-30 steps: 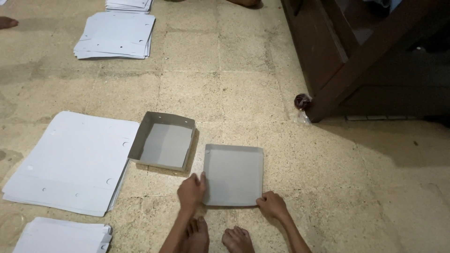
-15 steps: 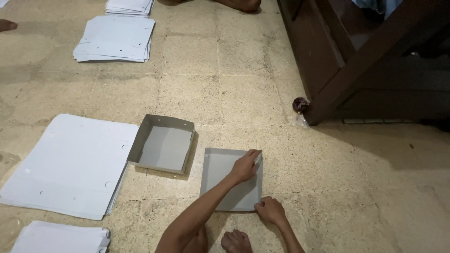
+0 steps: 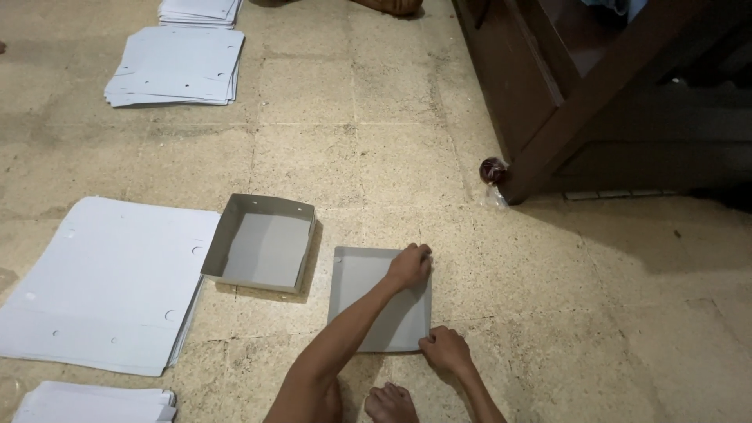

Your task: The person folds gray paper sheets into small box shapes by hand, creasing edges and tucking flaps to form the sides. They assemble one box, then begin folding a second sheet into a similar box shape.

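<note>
One flat grey cardboard sheet (image 3: 376, 301) lies on the stone tile floor (image 3: 352, 133) straight in front of the person, with its right edge folded up slightly. The left hand (image 3: 410, 266) reaches across the sheet and rests on its far right corner, fingers curled down over the edge. The right hand (image 3: 445, 350) presses on the near right corner, fingers bent against the card. Both hands touch the sheet; neither lifts it off the floor.

Just beside the sheet, to its left, stands one folded grey box tray (image 3: 262, 244), walls up and open at the top. Further left lies a large stack of pale flat sheets (image 3: 102, 286), and a second stack (image 3: 90, 403) shows at the bottom left corner. Two more stacks lie well apart at the top left, a broad one (image 3: 176, 66) and a smaller one (image 3: 200, 9) beyond it: four stacks in all. One bare foot (image 3: 390, 403) shows at the bottom edge. A dark wooden furniture piece (image 3: 548, 102) stands at the upper right.

A second ago both hands sat at the sheet's near corners; half a second ago the left hand had crossed to the far right corner, where it is now.
</note>
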